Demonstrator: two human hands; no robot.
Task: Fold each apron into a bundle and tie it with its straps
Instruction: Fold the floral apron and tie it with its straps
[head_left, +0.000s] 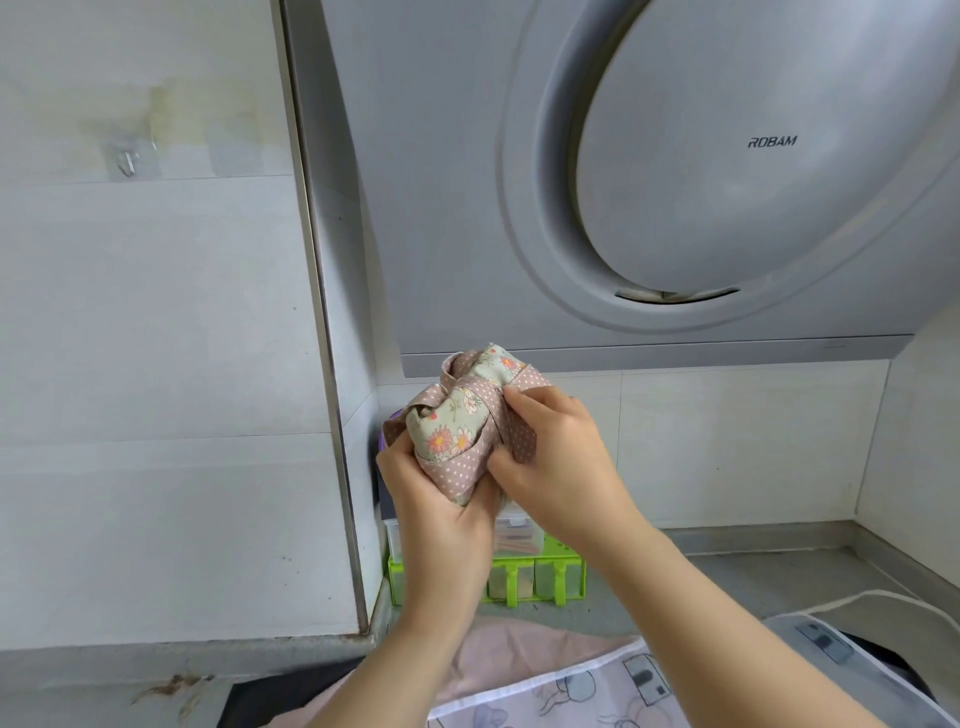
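Left fingers (401, 451) gripping apron bundle (448, 432), right fingers (522, 403) pinching its strap (491, 422)

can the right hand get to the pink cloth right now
Probably not yet: the right hand pinches a strap on the floral bundle, which the left hand also grips. Nothing blocks the pink cloth below once it lets go.

Grey ROBAM range hood (675, 156) fills the wall ahead of me, a round panel on its face. Below it, in the corner of my worktop (753, 566): a green rack (519, 592) of clear compartments, with a clear box (514, 527) stacked on top. Clear adhesive hook (127, 161) on the tiled wall, upper left.
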